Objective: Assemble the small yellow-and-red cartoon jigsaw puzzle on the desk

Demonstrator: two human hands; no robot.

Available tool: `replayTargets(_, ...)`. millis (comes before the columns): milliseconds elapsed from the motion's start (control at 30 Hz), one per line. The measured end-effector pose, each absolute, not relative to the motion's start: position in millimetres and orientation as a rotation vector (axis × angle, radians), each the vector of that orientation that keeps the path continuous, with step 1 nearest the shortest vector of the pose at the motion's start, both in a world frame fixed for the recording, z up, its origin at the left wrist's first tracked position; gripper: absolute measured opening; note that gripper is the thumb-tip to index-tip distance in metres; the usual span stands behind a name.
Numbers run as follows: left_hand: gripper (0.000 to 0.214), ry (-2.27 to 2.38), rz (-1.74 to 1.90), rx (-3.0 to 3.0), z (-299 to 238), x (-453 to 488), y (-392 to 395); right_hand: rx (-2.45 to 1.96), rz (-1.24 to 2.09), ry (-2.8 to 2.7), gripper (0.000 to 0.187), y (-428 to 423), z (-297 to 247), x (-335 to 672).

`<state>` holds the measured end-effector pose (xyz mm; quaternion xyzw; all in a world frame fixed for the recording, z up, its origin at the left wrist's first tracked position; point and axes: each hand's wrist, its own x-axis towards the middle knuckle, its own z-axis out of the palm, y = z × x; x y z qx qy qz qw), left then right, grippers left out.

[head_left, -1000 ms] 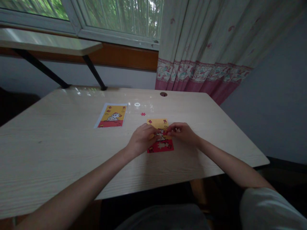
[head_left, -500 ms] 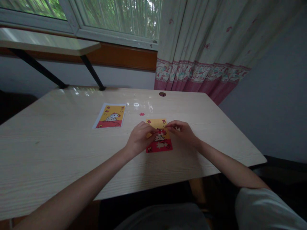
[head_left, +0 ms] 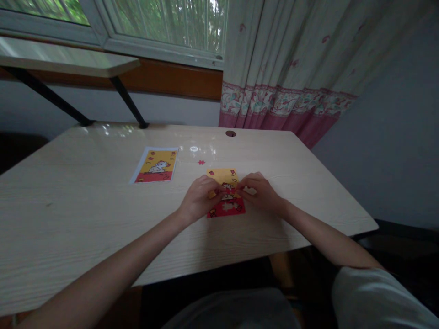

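Note:
A small yellow and red jigsaw puzzle (head_left: 223,176) lies flat near the middle of the pale wooden table (head_left: 85,219). A piece-shaped gap shows in its red lower part. My left hand (head_left: 199,199) rests on the puzzle's left edge with fingers curled down onto it. Fingers bent and pressed together, my right hand (head_left: 259,192) lies on the puzzle's right edge; whether it pinches a piece is hidden. A loose red puzzle piece (head_left: 201,162) lies on the table just beyond the puzzle.
A printed picture card (head_left: 155,165) with the same yellow and red image lies to the left. A round cable hole (head_left: 230,133) sits near the table's far edge. Behind are a window, a shelf on black brackets (head_left: 68,59) and a flowered curtain (head_left: 284,68).
Both hands have shifted slightly on the puzzle, with my right hand's fingers drawn down from the puzzle's upper right toward its middle. The view has drifted a little.

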<state>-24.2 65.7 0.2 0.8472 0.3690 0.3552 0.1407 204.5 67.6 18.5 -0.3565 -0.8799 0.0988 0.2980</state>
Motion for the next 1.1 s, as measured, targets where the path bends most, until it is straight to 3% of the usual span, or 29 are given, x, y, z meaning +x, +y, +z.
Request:
replayTargets(300, 0.020, 1.003, 0.809, 2.518, 2.7, -35.7, 57.7, -0.903, 0.498, -2.594, 0.011, 63.0, 15.3, 215.8)
replayTargets(567, 0.028, 0.770, 0.550, 2.730, 5.6, -36.8, 47.5, -0.882, 0.501, -2.657, 0.009, 62.7, 18.4, 217.0)
replayTargets(1100, 0.027, 0.730, 0.624, 2.795, 1.8, -34.6, 48.1, -0.981, 0.623, -2.526, 0.010, 67.9, 8.9, 211.1)
